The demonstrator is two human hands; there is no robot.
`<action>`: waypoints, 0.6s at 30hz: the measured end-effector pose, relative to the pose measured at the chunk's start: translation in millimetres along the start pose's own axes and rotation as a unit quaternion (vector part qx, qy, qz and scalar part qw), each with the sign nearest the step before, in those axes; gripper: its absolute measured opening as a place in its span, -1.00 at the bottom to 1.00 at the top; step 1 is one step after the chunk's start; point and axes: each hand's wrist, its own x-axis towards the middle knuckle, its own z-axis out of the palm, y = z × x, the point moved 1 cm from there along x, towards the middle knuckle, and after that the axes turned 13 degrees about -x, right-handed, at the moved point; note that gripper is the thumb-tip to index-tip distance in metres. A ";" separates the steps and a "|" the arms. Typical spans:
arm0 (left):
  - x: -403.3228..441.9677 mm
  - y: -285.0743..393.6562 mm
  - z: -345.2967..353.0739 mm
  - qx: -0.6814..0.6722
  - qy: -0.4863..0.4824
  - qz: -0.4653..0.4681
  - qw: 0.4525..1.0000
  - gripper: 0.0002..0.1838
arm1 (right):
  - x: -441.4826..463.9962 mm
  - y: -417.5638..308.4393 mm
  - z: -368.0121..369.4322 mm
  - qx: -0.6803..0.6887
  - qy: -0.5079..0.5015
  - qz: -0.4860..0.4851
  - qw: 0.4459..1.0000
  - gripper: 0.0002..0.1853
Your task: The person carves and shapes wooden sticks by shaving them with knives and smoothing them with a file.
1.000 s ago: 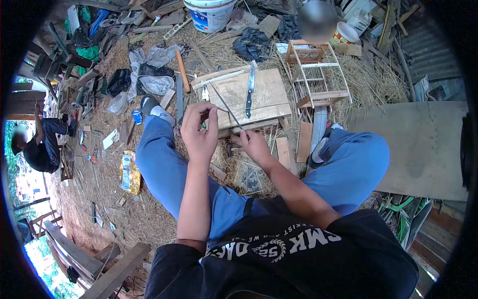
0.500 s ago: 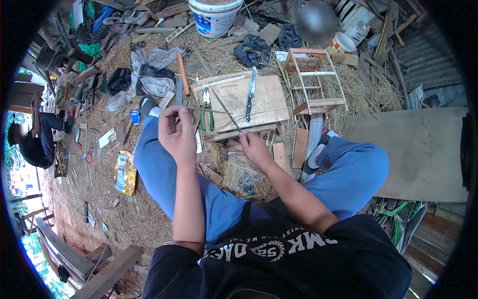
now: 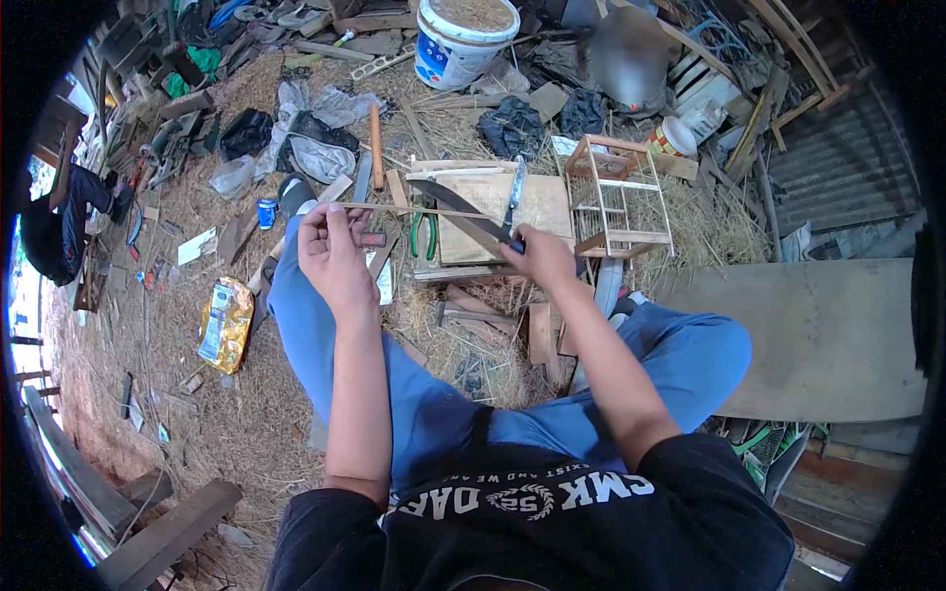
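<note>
I saw the left hand (image 3: pixel 338 259) pinch a thin stick (image 3: pixel 399 209) — the right hand (image 3: pixel 545 258) gripped a knife (image 3: pixel 485 228). Green-handled pliers (image 3: pixel 432 239) lay nearby.

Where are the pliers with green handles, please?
In the head view, the pliers lie at the left edge of the wooden board, right of the left hand.

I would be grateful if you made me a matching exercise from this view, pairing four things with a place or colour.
Things:
1. Thin strip
2. Pliers
3. Dark-bladed knife
4. Packet

Places and colours:
A. Gripped in the right hand
B. Gold-coloured, lying on the ground
C. Green handles
D. Held by the fingers of the left hand

Right pairs: 1-D, 2-C, 3-A, 4-B.
</note>
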 end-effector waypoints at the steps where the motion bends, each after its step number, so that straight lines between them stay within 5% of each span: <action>1: 0.1 0.2 -2.2 -0.005 0.003 0.000 1.000 -0.87 | 13.8 9.2 -0.5 -0.020 0.001 -0.016 1.000 -0.46; 6: 3.2 -1.8 -13.8 -0.022 -0.009 -0.043 0.999 -0.86 | 78.7 57.3 6.0 -0.027 0.013 -0.154 0.988 -0.56; 14: 2.4 0.9 -10.0 -0.059 -0.005 -0.087 0.994 -0.86 | 90.2 63.2 19.6 -0.074 0.009 -0.125 0.989 -0.59; 18: 4.2 1.7 -11.8 -0.063 -0.005 -0.082 0.995 -0.85 | 67.5 54.6 33.4 -0.068 0.118 -0.105 0.985 -0.64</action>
